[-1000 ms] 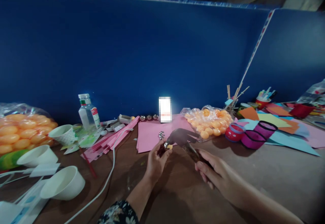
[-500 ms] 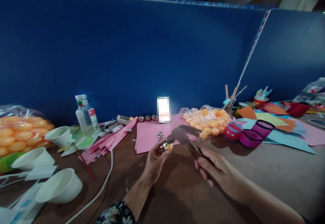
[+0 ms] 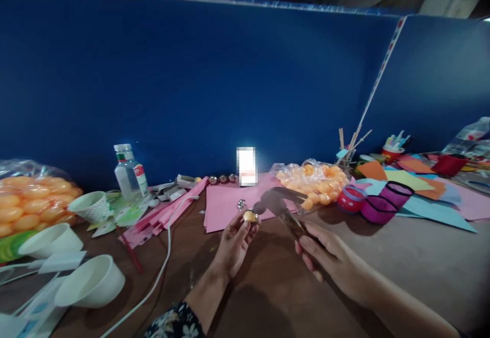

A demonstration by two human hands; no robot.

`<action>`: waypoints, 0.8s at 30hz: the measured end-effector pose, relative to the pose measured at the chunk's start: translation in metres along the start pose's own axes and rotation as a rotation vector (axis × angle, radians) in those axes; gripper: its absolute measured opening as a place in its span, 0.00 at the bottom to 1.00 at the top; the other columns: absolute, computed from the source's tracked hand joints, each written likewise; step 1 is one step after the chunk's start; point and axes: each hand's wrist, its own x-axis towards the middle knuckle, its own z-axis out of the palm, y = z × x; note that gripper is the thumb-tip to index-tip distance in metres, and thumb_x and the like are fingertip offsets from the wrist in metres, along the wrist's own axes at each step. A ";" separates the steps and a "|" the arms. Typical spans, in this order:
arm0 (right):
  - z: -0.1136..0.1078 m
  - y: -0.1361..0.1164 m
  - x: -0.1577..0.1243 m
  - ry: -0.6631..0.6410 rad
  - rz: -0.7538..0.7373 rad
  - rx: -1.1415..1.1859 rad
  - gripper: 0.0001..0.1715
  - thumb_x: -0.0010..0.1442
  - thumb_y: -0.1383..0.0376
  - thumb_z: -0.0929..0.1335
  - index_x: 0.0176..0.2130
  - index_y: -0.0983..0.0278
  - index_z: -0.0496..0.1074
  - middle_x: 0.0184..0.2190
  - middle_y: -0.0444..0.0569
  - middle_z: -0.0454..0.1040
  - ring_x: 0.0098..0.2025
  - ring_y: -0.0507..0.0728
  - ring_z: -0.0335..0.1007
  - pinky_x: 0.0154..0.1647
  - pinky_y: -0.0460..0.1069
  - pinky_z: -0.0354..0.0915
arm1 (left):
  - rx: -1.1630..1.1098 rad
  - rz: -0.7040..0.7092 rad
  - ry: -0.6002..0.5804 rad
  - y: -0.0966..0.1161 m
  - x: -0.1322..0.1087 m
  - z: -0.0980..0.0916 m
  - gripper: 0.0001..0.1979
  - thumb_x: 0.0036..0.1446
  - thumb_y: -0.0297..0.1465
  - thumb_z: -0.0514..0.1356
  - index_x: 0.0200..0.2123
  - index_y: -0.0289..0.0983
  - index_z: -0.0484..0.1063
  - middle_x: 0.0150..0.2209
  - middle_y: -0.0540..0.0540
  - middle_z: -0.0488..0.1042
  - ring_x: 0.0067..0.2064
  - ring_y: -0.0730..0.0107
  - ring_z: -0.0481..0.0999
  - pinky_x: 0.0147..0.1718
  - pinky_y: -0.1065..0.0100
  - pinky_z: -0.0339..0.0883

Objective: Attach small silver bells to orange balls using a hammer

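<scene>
Between the fingertips of my left hand (image 3: pixel 234 238) is a small ball (image 3: pixel 250 216), yellowish with shiny silver at its edges. My right hand (image 3: pixel 325 256) grips a claw hammer (image 3: pixel 276 202) by its handle. The hammer's dark head hovers just right of the ball, its claw pointing right; whether they touch I cannot tell. Behind the ball, a small cluster of silver pieces (image 3: pixel 241 204) lies on pink paper sheets (image 3: pixel 222 205). Several shiny silver balls (image 3: pixel 222 177) sit in a row at the back edge.
A bag of orange balls (image 3: pixel 321 179) lies behind the hammer, and another bag (image 3: pixel 34 195) is far left. White cups (image 3: pixel 92 282), a bottle (image 3: pixel 130 172) and a white cable (image 3: pixel 164 261) occupy the left. Purple cups (image 3: pixel 378 208) and coloured paper (image 3: pixel 432 210) are right.
My left hand has turned the ball so more of its yellowish side faces up, and moved it slightly left, apart from the hammer head. The right hand and hammer have barely shifted.
</scene>
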 end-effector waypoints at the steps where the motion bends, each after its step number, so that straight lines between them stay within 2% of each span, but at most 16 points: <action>1: 0.000 0.001 0.000 0.009 0.001 0.011 0.17 0.61 0.54 0.56 0.33 0.64 0.62 0.25 0.43 0.64 0.21 0.47 0.58 0.17 0.41 0.58 | -0.020 -0.002 0.010 0.001 0.000 0.000 0.18 0.48 0.30 0.62 0.45 0.39 0.70 0.39 0.46 0.74 0.40 0.72 0.73 0.43 0.70 0.63; 7: 0.003 0.003 0.000 -0.008 0.003 0.033 0.16 0.61 0.54 0.57 0.34 0.64 0.62 0.26 0.44 0.64 0.22 0.47 0.58 0.17 0.41 0.57 | 0.013 -0.046 -0.016 0.004 -0.001 -0.001 0.13 0.51 0.31 0.60 0.42 0.35 0.70 0.38 0.43 0.74 0.40 0.71 0.74 0.40 0.72 0.65; 15: 0.004 0.004 0.000 -0.006 -0.007 0.026 0.16 0.61 0.54 0.56 0.33 0.63 0.60 0.25 0.42 0.63 0.21 0.46 0.57 0.17 0.41 0.57 | 0.075 -0.096 0.039 0.004 -0.003 -0.001 0.13 0.49 0.34 0.61 0.38 0.34 0.70 0.37 0.42 0.75 0.36 0.70 0.75 0.33 0.74 0.68; 24: 0.010 0.006 -0.003 -0.003 0.016 0.057 0.17 0.61 0.54 0.56 0.32 0.64 0.60 0.21 0.40 0.61 0.19 0.46 0.55 0.16 0.40 0.56 | 0.045 -0.128 0.084 0.002 -0.002 -0.002 0.13 0.54 0.35 0.57 0.39 0.32 0.70 0.35 0.39 0.77 0.33 0.72 0.77 0.31 0.75 0.70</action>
